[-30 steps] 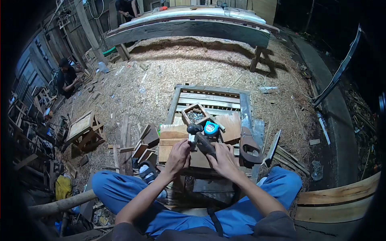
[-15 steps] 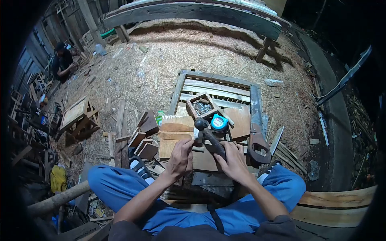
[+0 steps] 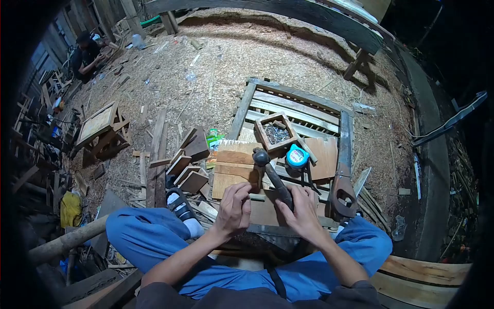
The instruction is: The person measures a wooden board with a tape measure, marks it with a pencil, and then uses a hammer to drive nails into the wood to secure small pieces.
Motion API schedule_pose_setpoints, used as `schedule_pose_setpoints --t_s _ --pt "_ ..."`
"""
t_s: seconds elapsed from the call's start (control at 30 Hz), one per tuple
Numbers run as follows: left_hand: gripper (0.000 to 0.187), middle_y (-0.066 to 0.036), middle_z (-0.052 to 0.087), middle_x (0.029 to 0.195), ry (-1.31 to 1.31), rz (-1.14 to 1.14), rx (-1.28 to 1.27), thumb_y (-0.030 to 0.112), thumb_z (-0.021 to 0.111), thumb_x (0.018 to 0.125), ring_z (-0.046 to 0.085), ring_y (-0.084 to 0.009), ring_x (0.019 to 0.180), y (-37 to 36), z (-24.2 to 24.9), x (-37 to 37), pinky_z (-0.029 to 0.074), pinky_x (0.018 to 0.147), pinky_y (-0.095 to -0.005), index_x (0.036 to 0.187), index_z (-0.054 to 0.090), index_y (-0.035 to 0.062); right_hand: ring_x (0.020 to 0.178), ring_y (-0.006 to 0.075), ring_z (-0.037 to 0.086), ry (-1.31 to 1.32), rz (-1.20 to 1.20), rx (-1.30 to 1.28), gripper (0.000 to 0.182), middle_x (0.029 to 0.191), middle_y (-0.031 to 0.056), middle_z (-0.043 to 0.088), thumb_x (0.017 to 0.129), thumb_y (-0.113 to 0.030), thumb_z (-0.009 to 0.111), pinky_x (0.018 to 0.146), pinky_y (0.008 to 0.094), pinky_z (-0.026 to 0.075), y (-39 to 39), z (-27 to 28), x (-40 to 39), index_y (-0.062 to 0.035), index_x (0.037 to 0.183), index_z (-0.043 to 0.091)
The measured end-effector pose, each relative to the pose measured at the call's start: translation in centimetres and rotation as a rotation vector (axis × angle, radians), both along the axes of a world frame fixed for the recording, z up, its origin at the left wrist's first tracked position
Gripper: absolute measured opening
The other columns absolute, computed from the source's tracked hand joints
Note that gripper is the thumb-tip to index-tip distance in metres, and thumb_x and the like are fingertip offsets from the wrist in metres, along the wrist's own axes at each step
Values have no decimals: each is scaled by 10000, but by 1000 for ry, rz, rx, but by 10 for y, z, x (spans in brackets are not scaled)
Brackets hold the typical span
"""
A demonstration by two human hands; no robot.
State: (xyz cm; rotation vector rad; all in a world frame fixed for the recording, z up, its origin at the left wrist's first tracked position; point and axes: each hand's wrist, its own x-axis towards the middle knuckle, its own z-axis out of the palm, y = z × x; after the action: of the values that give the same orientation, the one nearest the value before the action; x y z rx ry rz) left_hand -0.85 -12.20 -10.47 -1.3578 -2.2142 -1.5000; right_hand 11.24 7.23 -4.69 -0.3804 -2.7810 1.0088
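Note:
My right hand [image 3: 302,207] is wrapped round the handle of a ball-headed hammer [image 3: 277,183]. The hammer's dark round head points up and away from me, over a light wooden board [image 3: 231,177]. Just left of the handle is my left hand [image 3: 234,210], its fingers curled and thumb drawn in; anything small between them is hidden. Beyond the hammer lie a wooden box of nails [image 3: 278,132] and a blue tape measure [image 3: 297,156]. A handsaw [image 3: 343,195] rests on the right side of a slatted wooden frame [image 3: 239,114].
Small wooden pieces [image 3: 191,181] stand beside my left foot, with a small wooden stool [image 3: 100,129] farther left. Wood shavings [image 3: 206,77] cover the ground. A long bench [image 3: 288,18] crosses the back. Another person [image 3: 88,57] sits at far left.
The view has turned left, so the frame, box and tape measure appear farther right. My left hand has come down away from the hammer head. The hammer stays in my right hand.

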Motion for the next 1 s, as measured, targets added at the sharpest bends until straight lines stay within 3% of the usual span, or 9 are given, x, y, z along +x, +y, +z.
schedule_pose_setpoints --t_s 0.2,0.3,0.37,0.4,0.53,0.63,0.77,0.93,1.0 --pt "227 -233 676 1286 -106 -7 22 -14 633 941 652 -401 1171 -2 14 1 495 1057 -487 1161 574 -10 1139 378 584 53 -33 -57 375 1131 176 660 956 -227 722 1084 512 343 3 6 -2 -5 1239 614" --pt "173 -164 717 1210 -146 73 28 2 693 926 670 -343 1122 -7 20 -1 456 1108 -474 1091 641 17 1036 315 602 179 -28 19 396 1060 143 669 946 -181 739 984 456 450 2 9 -3 -4 1278 616" --pt "167 -108 744 1122 -140 127 24 20 739 907 679 -304 1102 -8 23 -5 420 1140 -490 1064 683 33 943 326 635 98 -142 -316 384 957 167 665 940 -173 719 875 462 472 -2 21 -3 10 1260 613" --pt "151 -78 751 1073 -145 167 28 29 755 899 685 -271 1054 -9 25 -7 400 1152 -495 1039 704 50 804 253 642 164 -137 -332 367 856 139 648 945 -155 712 714 406 486 -1 20 -4 19 1251 610" --pt "143 -31 781 1020 -190 195 21 59 780 889 720 -205 1057 -12 34 -12 347 1186 -524 1022 735 83 762 145 632 175 -178 -350 368 852 75 653 959 -118 687 666 333 493 -4 45 -6 11 1286 579" --pt "146 -19 809 1021 -208 146 -15 65 758 909 712 -186 1145 -11 38 -14 285 1225 -516 1049 729 91 745 153 645 404 -143 -427 432 853 72 663 935 -70 655 682 338 523 1 49 -24 0 1345 535" --pt "143 -2 827 1035 -157 107 -75 80 736 930 696 -176 1207 -7 39 -14 230 1256 -513 1071 735 104 745 156 647 231 -158 -385 488 878 96 680 877 -28 585 676 331 526 16 39 -19 -16 1359 514" --pt "136 12 804 1095 -113 83 -131 98 776 902 671 -217 1227 -8 41 -16 251 1236 -516 1033 765 127 661 122 565 298 -162 -389 378 797 85 653 921 -140 735 616 313 466 9 62 -20 -21 1250 594" --pt "148 1 793 1122 -61 54 -154 85 779 898 667 -229 1226 -7 37 -16 267 1229 -511 1041 762 117 647 114 558 121 -221 -346 364 768 85 643 951 -212 790 609 315 460 13 61 -16 -24 1224 639"
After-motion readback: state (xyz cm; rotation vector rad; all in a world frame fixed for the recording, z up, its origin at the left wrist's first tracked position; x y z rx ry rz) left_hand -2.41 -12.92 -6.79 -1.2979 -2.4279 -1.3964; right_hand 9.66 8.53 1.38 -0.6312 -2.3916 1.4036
